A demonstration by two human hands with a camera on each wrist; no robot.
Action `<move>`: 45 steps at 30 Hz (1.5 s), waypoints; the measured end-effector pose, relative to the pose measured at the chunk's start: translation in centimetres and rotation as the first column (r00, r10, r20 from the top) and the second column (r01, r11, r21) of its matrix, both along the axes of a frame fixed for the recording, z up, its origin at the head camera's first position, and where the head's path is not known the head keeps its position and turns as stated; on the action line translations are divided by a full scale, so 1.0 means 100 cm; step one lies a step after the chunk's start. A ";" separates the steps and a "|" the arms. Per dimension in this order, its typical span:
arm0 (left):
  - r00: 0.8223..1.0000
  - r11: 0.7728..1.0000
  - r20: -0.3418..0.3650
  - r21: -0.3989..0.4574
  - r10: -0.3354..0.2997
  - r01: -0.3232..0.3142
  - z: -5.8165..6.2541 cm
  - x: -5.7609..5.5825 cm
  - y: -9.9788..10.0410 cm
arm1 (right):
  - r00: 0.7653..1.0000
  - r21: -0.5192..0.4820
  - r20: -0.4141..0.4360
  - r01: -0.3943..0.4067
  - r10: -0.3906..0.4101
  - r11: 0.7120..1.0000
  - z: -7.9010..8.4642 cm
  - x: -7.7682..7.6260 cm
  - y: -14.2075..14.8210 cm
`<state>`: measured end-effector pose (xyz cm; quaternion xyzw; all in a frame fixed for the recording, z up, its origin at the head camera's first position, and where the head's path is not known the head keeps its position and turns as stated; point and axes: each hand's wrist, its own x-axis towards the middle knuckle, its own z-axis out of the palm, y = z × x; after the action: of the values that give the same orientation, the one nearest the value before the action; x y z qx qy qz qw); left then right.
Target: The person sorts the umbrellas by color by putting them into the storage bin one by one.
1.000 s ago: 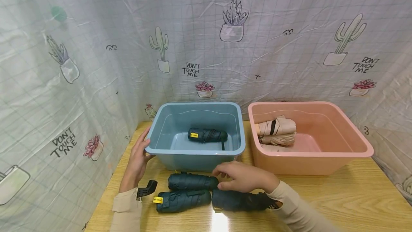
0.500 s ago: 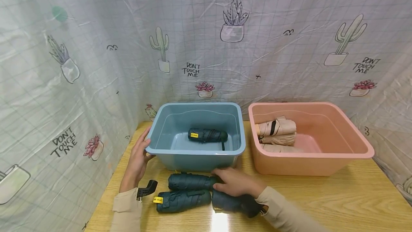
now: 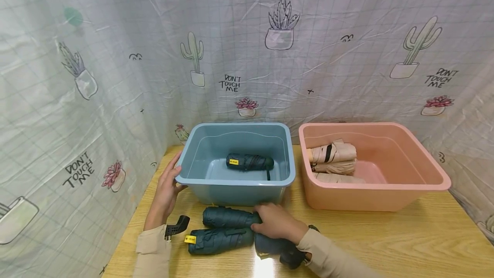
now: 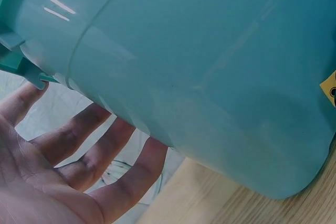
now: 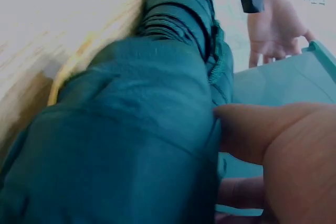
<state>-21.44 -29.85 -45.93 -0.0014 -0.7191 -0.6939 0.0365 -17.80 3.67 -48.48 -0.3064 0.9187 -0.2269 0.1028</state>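
My left hand [image 3: 167, 190] rests its fairly straight fingers against the outer left wall of a blue tub [image 3: 235, 182], fingertips at the wall in the left wrist view. My right hand [image 3: 278, 223] curls its fingers over the right end of a dark green folded umbrella [image 3: 227, 217], which lies just before the tub. Nearer lies a second folded umbrella [image 3: 220, 241] with a yellow tag. A third one [image 3: 267, 244] lies partly hidden beneath my right hand and wrist, and fills much of the right wrist view. Another folded umbrella [image 3: 247, 162] lies inside the blue tub.
A pink tub [image 3: 370, 186] stands to the right, with several beige folded umbrellas [image 3: 335, 153] at its left side. Both tubs stand on a wooden table [image 3: 370, 235], before a patterned curtain [image 3: 328, 76].
My right hand has moved left and slightly down, and its fingers have curled over the back umbrella's right end. My left hand stays at the blue tub.
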 end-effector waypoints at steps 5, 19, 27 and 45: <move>1.000 1.000 -0.003 0.003 0.000 0.000 0.000 0.000 0.000 | 1.000 0.009 0.015 0.024 -0.024 1.000 -0.001 0.000 -0.001; 1.000 1.000 0.008 0.006 0.004 -0.004 0.000 0.000 0.001 | 0.995 -0.166 0.076 0.077 -0.065 0.983 0.000 -0.001 0.001; 1.000 1.000 0.009 0.002 0.007 -0.007 0.000 0.000 0.001 | 0.969 -0.330 0.230 0.164 -0.089 0.930 0.006 0.004 -0.004; 1.000 1.000 0.001 -0.009 0.011 -0.011 -0.001 0.000 0.000 | 0.780 -0.631 0.615 0.403 0.111 0.663 0.006 0.008 -0.020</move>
<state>-21.39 -29.81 -46.06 0.0024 -0.7224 -0.6903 0.0400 -17.00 1.69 -47.90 -0.1518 0.6866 -0.6694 0.2396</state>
